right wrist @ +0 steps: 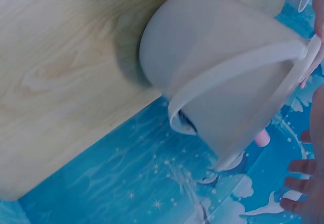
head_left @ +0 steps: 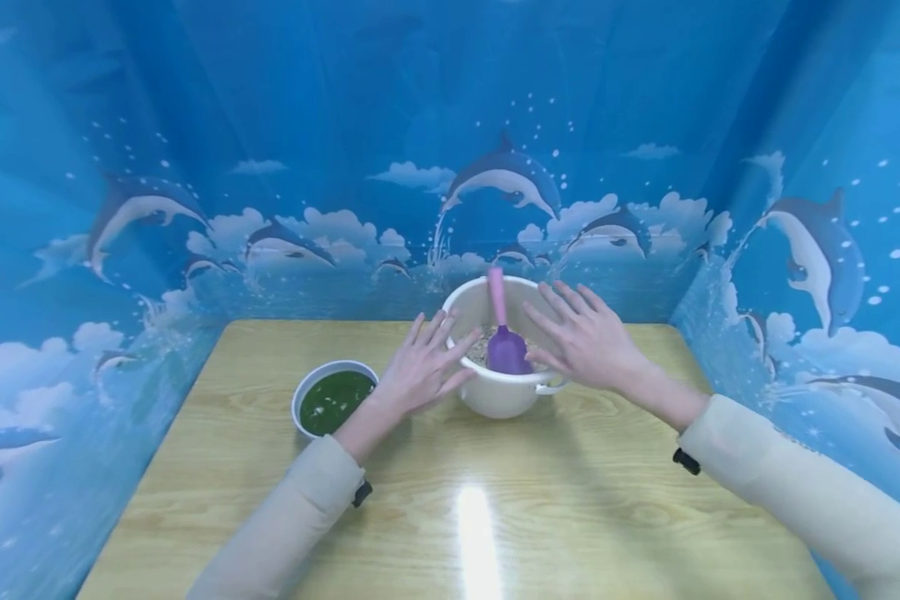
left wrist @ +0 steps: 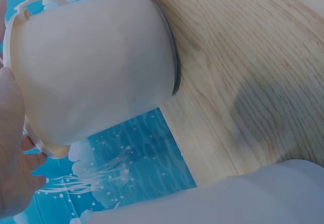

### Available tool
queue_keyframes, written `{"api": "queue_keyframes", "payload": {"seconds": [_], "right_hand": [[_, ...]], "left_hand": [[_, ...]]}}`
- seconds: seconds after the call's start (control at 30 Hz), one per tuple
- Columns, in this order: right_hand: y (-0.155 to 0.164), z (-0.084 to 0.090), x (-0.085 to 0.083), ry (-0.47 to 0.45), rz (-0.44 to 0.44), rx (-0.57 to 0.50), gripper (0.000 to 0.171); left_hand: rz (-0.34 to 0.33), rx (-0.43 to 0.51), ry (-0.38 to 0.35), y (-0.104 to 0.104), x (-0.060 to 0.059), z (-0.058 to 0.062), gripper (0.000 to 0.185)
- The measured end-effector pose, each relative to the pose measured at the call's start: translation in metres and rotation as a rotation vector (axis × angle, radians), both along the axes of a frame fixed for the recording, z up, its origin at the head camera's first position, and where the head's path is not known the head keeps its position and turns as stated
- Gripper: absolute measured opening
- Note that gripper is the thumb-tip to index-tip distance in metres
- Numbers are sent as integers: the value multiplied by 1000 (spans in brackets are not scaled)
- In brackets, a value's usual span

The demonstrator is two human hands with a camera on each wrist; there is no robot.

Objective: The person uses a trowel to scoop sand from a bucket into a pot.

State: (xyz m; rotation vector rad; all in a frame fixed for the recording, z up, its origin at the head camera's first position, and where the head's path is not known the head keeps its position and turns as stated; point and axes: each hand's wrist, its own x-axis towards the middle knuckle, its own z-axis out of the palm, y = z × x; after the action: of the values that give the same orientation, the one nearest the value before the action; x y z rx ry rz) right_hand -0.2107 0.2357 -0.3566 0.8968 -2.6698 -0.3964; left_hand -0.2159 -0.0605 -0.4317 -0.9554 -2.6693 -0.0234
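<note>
A white bucket (head_left: 499, 400) with a side handle stands upright near the table's back edge, with pale grainy stuff inside. A purple scoop (head_left: 507, 350) with a pink handle leans in it, blade down. At the bucket's left rim, my left hand (head_left: 423, 371) has its fingers outstretched; in the left wrist view the bucket (left wrist: 96, 67) is close beside the hand (left wrist: 10, 143). Over the right rim spreads my right hand (head_left: 592, 342), palm down and holding nothing. The right wrist view has the bucket's handle (right wrist: 238, 67) hanging down its side, with the fingers (right wrist: 302, 185) apart from it.
Left of the bucket, behind my left forearm, a white bowl (head_left: 297, 410) holds something green with pale specks. The wooden table (head_left: 570, 500) meets a blue dolphin-print curtain (head_left: 345, 167) at its back and sides.
</note>
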Motion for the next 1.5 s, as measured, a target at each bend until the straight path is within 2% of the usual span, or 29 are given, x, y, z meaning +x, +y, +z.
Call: {"api": "queue_keyframes", "payload": {"seconds": [0.1, 0.37, 0.53, 0.93, 1.03, 1.33, 1.5], "right_hand": [[2, 5, -9, -16, 43, 31, 81], [11, 13, -38, -23, 252, 91, 77], [10, 16, -55, -25, 343, 161, 75], [0, 18, -89, 38, 496, 367, 74], [-3, 17, -96, 51, 530, 386, 74], [-12, 6, -111, 90, 583, 496, 66], [-13, 5, -119, 82, 595, 501, 66]], "left_hand": [[-1, -7, 5, 0, 0, 0, 67], [-2, -8, 9, 1, 0, 2, 66], [-1, -9, 0, 1, 1, 2, 66], [8, -32, -10, 2, 1, 4, 66], [13, -39, -11, 2, 2, 4, 66], [11, -32, -7, 1, 3, 2, 65], [10, -30, -1, 1, 3, 3, 65]]}}
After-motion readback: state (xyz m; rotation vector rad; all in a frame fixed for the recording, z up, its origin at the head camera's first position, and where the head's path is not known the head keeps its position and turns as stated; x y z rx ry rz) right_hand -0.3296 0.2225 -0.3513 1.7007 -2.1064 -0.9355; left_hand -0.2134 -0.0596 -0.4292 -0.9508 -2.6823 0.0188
